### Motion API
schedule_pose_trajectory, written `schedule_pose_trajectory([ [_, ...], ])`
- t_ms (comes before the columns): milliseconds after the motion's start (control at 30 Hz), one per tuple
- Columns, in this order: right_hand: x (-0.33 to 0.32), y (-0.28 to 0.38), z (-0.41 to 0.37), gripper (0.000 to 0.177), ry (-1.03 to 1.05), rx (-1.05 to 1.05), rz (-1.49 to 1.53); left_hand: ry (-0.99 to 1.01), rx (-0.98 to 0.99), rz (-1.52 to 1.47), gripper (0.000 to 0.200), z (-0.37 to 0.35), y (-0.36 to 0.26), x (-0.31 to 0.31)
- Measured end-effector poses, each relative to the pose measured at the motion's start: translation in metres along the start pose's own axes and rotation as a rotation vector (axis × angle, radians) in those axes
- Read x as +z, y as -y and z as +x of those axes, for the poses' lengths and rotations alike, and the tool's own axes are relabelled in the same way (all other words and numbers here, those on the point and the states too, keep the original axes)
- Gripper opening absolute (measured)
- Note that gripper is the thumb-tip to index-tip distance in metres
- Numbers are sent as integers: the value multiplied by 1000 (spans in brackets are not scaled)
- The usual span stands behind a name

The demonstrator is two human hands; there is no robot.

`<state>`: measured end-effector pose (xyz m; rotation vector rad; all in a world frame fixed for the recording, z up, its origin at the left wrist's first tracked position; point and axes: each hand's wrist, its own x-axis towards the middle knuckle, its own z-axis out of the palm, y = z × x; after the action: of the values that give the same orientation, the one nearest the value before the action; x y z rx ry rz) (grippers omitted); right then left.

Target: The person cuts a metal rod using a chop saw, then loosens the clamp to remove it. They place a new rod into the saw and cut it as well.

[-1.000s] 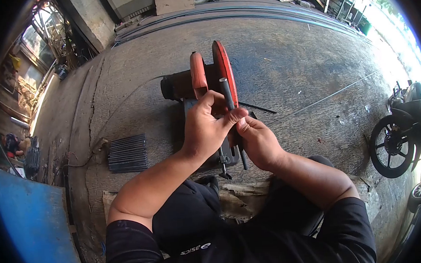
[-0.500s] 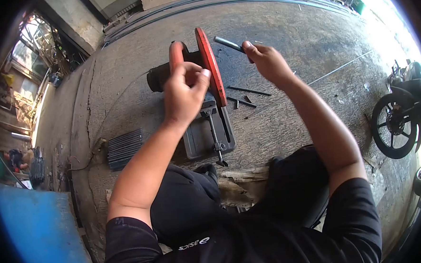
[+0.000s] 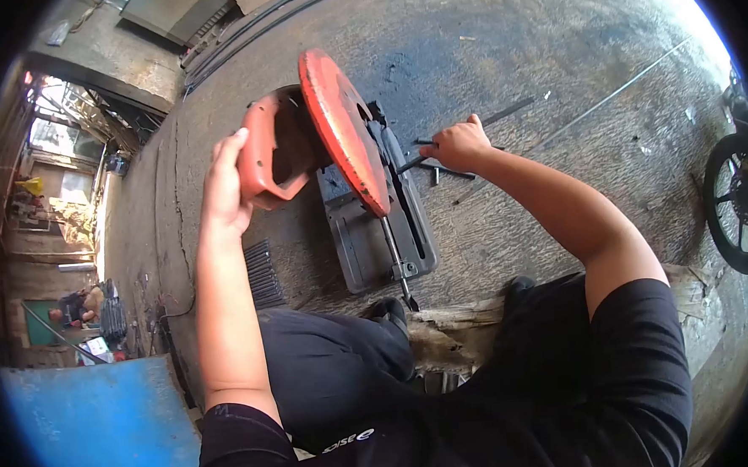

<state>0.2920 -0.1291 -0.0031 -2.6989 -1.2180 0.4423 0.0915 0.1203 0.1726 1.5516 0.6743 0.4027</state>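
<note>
A red chop saw [image 3: 334, 126] stands on the concrete floor in front of me, its guard raised over a dark base with a vise [image 3: 386, 229]. My left hand [image 3: 223, 186] grips the saw's red handle [image 3: 273, 154]. My right hand [image 3: 458, 144] holds a thin dark metal rod [image 3: 503, 112] and lays it across the base beside the blade. The rod's near end is hidden behind the guard.
Short cut rod pieces [image 3: 447, 172] lie on the floor right of the saw. A stack of dark rods [image 3: 262, 273] lies to its left. A motorcycle wheel [image 3: 732, 206] stands at the far right, a blue panel [image 3: 96, 426] at the lower left.
My right hand has come down from above the saw to the base, bringing the rod in. My left hand has slid to the handle's outer side. The view has shifted closer.
</note>
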Motion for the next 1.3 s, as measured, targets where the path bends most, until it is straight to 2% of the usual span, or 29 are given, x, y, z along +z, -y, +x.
schedule_pose_trajectory([
  [33, 4, -1, 5, 52, 7, 3, 15, 131, -193, -40, 72, -2, -6, -1],
  [133, 14, -1, 16, 50, -16, -46, 40, 171, -232, -172, 75, -16, -11, 21],
  [367, 26, 6, 21, 42, 32, -28, 83, 250, -133, -261, 65, -10, 1, 13],
  [467, 27, 8, 17, 39, 7, -38, 102, 220, -49, -204, 61, -12, 0, 14],
  [533, 28, 8, 16, 38, -22, -48, 119, 220, 74, -60, 58, -13, -4, 15],
  [633, 28, 8, 15, 36, -16, -48, 60, 220, 101, -26, 58, -13, -4, 14],
  [733, 26, 9, 15, 37, 14, -39, 70, 200, 95, 8, 57, -13, -4, 14],
  [933, 29, 15, 18, 53, 85, -21, 139, 211, 0, -60, 54, -10, 0, 14],
  [1300, 41, 13, 25, 55, 89, -17, 180, 184, -5, -70, 50, -14, -2, 18],
])
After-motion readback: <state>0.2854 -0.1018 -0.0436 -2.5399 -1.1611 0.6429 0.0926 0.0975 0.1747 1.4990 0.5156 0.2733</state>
